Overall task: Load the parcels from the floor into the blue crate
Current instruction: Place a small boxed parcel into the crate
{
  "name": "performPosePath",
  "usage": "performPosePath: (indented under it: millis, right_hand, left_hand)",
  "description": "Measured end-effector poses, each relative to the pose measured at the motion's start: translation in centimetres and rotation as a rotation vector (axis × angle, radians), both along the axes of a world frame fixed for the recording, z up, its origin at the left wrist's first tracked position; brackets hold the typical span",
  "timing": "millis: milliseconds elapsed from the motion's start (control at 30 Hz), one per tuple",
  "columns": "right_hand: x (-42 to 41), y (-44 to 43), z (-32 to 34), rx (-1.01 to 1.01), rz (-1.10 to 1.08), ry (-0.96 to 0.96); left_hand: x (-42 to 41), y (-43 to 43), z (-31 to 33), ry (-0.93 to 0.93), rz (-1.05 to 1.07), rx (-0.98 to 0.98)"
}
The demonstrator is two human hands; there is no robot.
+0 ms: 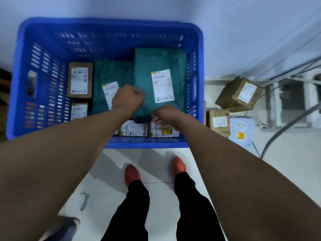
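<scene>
The blue crate (20, 70) stands on the floor in front of me. Inside lie two green mailer bags, small brown boxes (79, 80) at the left, and labelled boxes (133, 130) along the near wall. The larger green bag (159, 61), white label up, lies at the right over the others. My left hand (128, 97) is curled into a fist on that bag's left edge. My right hand (165, 115) curls its fingers round the bag's near edge. The second green bag (111, 73) lies left of it, partly under my left hand.
On the floor right of the crate lie a tilted brown box (239, 94), a smaller brown box (219, 121) and a white mailer (242, 132). Grey cables (278, 134) run across the floor at the right. My feet in orange shoes (132, 173) stand near the crate's front wall.
</scene>
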State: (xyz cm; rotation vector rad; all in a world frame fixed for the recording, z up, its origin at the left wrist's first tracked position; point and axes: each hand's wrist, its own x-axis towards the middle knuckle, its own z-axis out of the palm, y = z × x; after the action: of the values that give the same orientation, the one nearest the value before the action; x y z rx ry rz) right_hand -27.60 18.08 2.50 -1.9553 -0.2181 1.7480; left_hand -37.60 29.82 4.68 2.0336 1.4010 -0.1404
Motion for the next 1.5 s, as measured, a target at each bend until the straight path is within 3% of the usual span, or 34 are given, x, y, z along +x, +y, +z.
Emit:
performPosePath:
  millis: [100, 167, 267, 333, 467, 633, 800, 967, 1233, 1500]
  right_hand:
    - [3.3, -3.3, 2.6, 0.096, -0.143, -0.002]
    - [5.7, -5.6, 4.1, 0.174, -0.205, 0.123]
    - [8.9, -8.4, 5.4, 0.24, -0.197, 0.247]
    - [11.5, -11.2, 5.4, 0.255, -0.176, 0.223]
    - [18.3, -19.5, 3.5, 0.146, -0.076, 0.005]
    - [26.3, -33.2, 0.0, 0.003, -0.325, -0.025]
    - [28.6, -40.6, -4.5, -0.178, -0.373, -0.037]
    - [28.1, -40.0, -11.1, -0.182, -0.336, 0.004]
    - [28.5, -34.3, -27.0, -0.091, -0.315, -0.091]
    - [33.4, -33.8, -41.0, -0.194, -0.092, -0.428]
  left_hand:
    - [3.8, -3.5, 1.4, -0.01, -0.118, 0.031]
    - [7.4, -6.4, 2.2, -0.089, -0.19, 0.044]
    - [13.6, -10.5, 3.9, -0.199, -0.209, 0.072]
    - [17.6, -13.4, 4.5, -0.223, -0.175, 0.084]
    - [23.2, -19.4, 3.6, -0.271, -0.003, 0.037]
    - [27.4, -27.3, 0.6, -0.332, 0.301, -0.075]
    - [27.7, -31.1, -3.0, -0.22, 0.282, -0.19]
    - [25.1, -30.8, -11.3, -0.119, 0.384, -0.333]
    - [24.7, -33.5, -29.4, -0.13, 0.396, -0.361]
    - [32.3, -35.2, -44.5, -0.069, 0.18, -0.408]
